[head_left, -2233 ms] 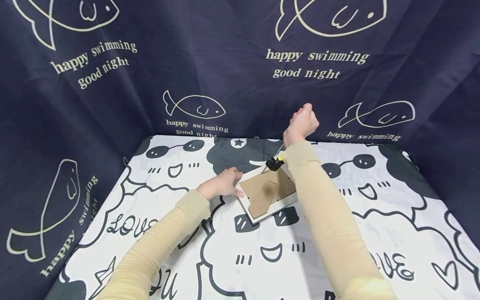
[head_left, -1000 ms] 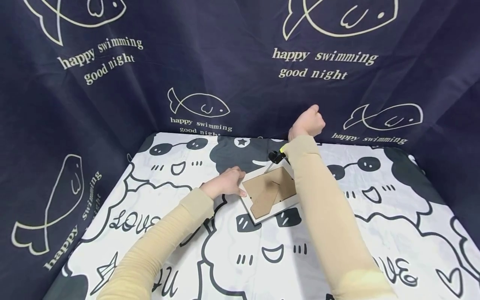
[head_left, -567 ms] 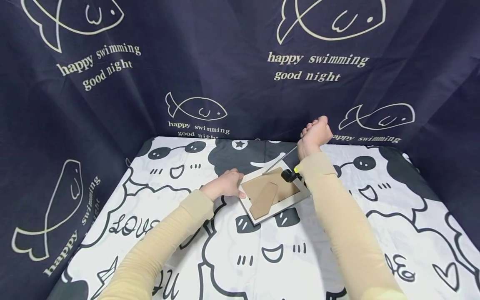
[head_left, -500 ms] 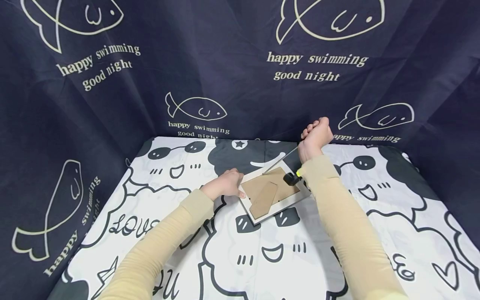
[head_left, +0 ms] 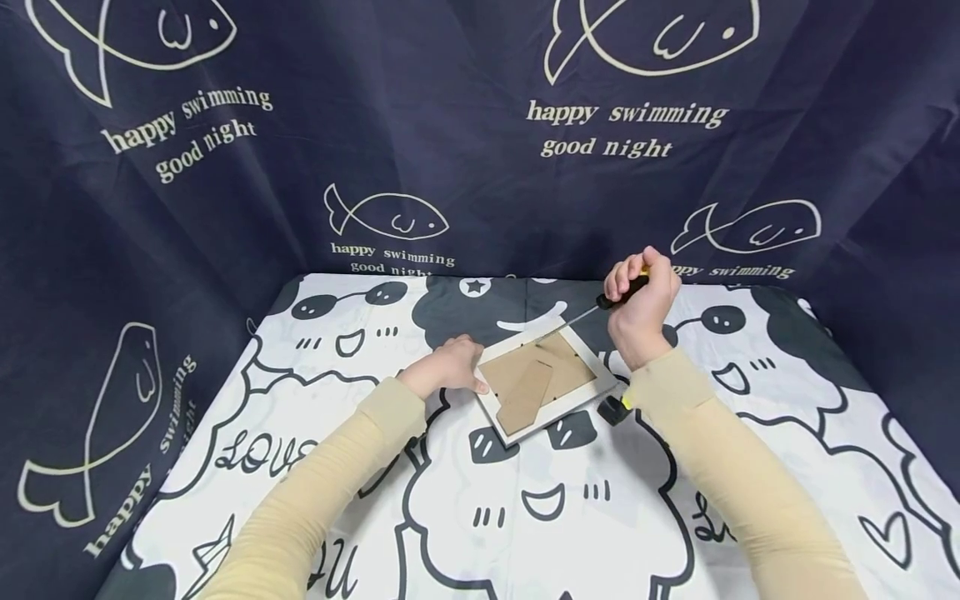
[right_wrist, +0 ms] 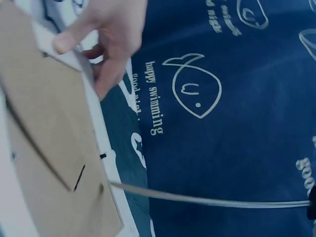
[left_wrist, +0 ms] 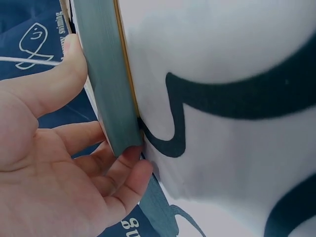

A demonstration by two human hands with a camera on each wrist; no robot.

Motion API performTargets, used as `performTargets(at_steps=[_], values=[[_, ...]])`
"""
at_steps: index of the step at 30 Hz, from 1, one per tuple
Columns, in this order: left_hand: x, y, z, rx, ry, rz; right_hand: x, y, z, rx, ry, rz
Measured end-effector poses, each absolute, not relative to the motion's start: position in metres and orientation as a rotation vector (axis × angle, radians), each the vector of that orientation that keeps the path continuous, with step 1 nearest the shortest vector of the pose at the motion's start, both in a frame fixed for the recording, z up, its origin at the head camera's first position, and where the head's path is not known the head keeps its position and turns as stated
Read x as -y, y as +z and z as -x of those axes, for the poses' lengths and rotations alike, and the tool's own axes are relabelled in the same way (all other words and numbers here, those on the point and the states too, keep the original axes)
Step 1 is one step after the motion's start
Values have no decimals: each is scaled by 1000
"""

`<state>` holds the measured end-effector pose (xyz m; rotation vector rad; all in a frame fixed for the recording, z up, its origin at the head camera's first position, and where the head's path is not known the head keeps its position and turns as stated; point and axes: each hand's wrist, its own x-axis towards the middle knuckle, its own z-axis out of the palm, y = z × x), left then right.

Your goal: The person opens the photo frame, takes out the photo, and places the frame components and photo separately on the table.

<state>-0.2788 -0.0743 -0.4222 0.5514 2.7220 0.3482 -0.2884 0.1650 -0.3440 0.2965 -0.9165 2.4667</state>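
A white-bordered picture frame point(head_left: 566, 375) lies face down, showing its brown backing and a fold-out stand leg point(head_left: 525, 398). My left hand point(head_left: 450, 367) grips the frame's left end; in the left wrist view, thumb and fingers of that hand point(left_wrist: 54, 163) hold the corner of the edge point(left_wrist: 106, 84). A screwdriver with a black and yellow handle point(head_left: 628, 292) is in my right hand point(head_left: 643, 308), its fingers curled round the handle. The slanted metal shaft point(right_wrist: 212, 201) reaches the far inner edge of the border, beside a small black tab point(right_wrist: 102, 156). Whether the tip touches cannot be told.
A black-and-white cartoon-print cloth point(head_left: 480, 533) covers the table. Dark blue curtains point(head_left: 480, 125) with fish drawings stand behind and at the sides. A small black wrist camera point(head_left: 615, 408) hangs under the right wrist, close to the frame's right end.
My right hand has moved right and nearer, tilting the screwdriver lower, so its handle now shows. The left hand and picture frame have stayed about where they were.
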Motion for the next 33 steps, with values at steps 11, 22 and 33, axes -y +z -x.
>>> performTargets(at_steps=[11,22,33], values=[[77,-430,270,-2780,463,-543,-172,-347,249,1622,1761,-698],[81,-434,248,-2987,501,-451,-193,-351,259,1972,1016,-699],[82,-428,205,-2947,486,-478,-204,-364,294,2402,804,-720]])
